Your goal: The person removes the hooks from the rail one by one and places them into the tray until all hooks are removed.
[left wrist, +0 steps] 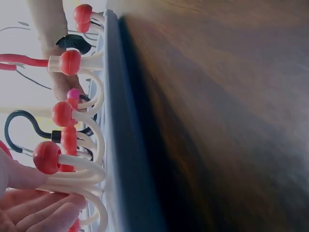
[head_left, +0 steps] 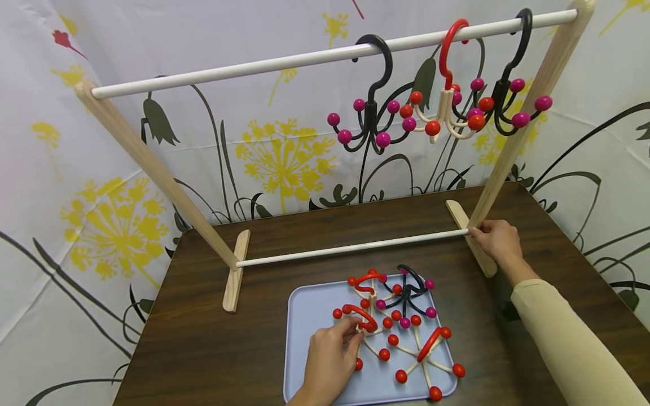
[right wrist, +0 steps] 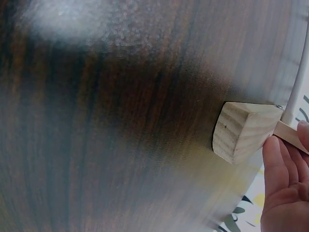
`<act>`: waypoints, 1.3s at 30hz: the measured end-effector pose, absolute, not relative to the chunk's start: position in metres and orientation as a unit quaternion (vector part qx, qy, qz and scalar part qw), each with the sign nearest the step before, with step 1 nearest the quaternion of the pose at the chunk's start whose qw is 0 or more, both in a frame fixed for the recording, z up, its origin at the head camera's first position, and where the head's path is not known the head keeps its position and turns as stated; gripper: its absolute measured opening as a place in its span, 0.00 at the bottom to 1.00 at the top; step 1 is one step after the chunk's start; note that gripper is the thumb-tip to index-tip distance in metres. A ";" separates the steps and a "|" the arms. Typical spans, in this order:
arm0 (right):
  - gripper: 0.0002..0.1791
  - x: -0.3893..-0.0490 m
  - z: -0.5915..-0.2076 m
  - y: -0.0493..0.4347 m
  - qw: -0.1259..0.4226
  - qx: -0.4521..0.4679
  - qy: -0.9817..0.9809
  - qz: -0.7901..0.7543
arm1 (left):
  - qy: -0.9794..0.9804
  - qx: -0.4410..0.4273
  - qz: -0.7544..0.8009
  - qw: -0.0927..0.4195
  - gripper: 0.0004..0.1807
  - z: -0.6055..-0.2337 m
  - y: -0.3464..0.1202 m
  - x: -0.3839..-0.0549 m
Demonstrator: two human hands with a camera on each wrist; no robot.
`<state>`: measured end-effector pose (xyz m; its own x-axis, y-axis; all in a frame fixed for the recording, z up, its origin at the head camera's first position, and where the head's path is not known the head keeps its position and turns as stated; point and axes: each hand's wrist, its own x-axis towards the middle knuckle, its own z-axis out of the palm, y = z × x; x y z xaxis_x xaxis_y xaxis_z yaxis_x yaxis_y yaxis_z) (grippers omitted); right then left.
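Altogether, seven hangers (head_left: 372,325), one tray (head_left: 304,310)

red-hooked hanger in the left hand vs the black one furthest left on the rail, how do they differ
Colour: the red-hooked hanger has cream arms with red balls; the black hanger has a black hook and arms with magenta balls.
Support: the red-hooked hanger is pinched by the left hand at the tray; the black hanger hangs by its hook from the rail.
Both have a curved hook and ball-tipped arms.

White backdrop (head_left: 203,34) — yellow flowers (head_left: 286,158), dark wood-grain table (head_left: 203,349)
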<state>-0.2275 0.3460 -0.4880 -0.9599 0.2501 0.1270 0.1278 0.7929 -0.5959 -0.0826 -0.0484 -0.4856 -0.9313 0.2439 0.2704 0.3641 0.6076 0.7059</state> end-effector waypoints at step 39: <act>0.18 -0.227 -0.486 0.344 0.090 -0.103 -0.945 0.298 | -0.909 -0.149 -0.386 0.053 0.16 -0.480 -0.033 -0.073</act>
